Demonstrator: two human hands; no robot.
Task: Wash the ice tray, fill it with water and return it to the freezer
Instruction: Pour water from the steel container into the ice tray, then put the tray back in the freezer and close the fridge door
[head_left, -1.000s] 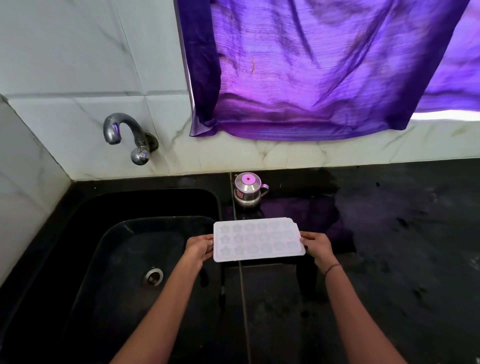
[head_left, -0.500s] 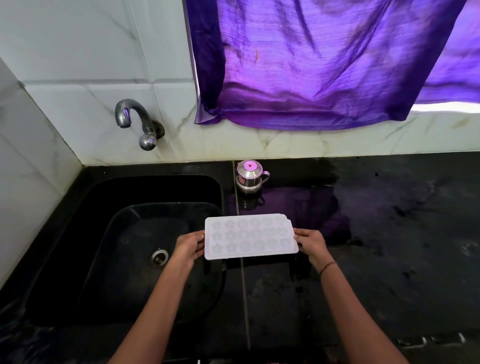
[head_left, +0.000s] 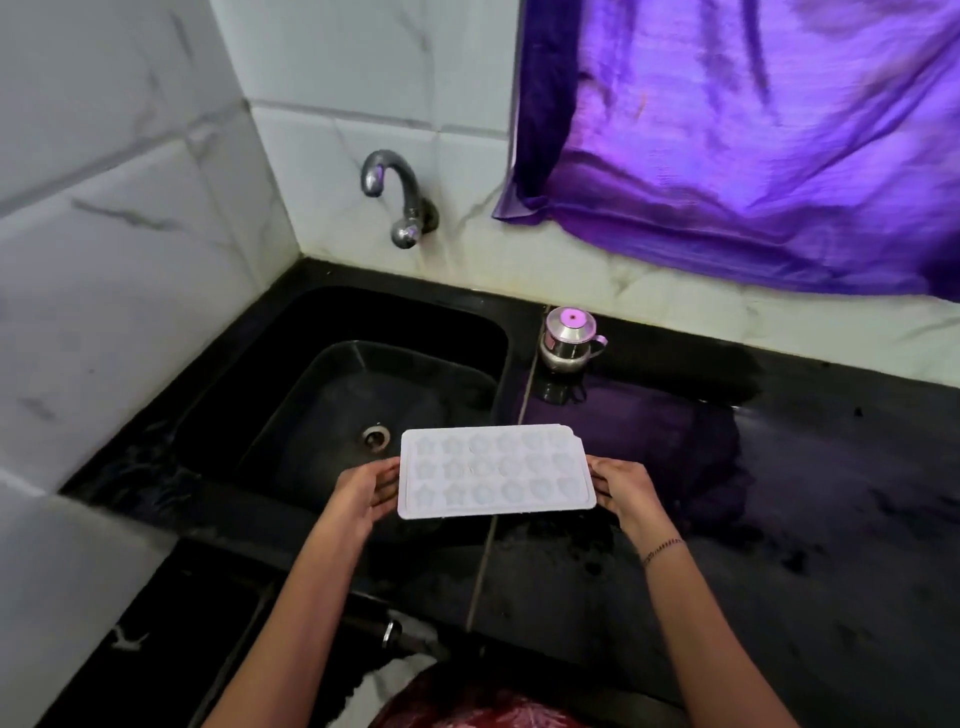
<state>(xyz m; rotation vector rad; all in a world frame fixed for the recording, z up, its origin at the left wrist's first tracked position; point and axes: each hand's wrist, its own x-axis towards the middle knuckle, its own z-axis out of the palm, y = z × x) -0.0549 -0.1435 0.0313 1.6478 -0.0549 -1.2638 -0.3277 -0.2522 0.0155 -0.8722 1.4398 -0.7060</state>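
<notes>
White plastic, the ice tray (head_left: 496, 472) is held level by its two short ends, the left hand (head_left: 363, 493) and right hand (head_left: 626, 488) each with fingers curled onto an edge. It hangs over the near right corner of the black sink (head_left: 332, 405). Half a second ago the tray sat more over the counter (head_left: 779, 519); now it is nearer the drain (head_left: 376, 436), below the tap (head_left: 397, 200). A small steel pot (head_left: 569, 340) stands behind the sink's right rim.

White marbled wall tiles (head_left: 130, 234), purple curtain (head_left: 753, 145), black counter (head_left: 831, 519).
</notes>
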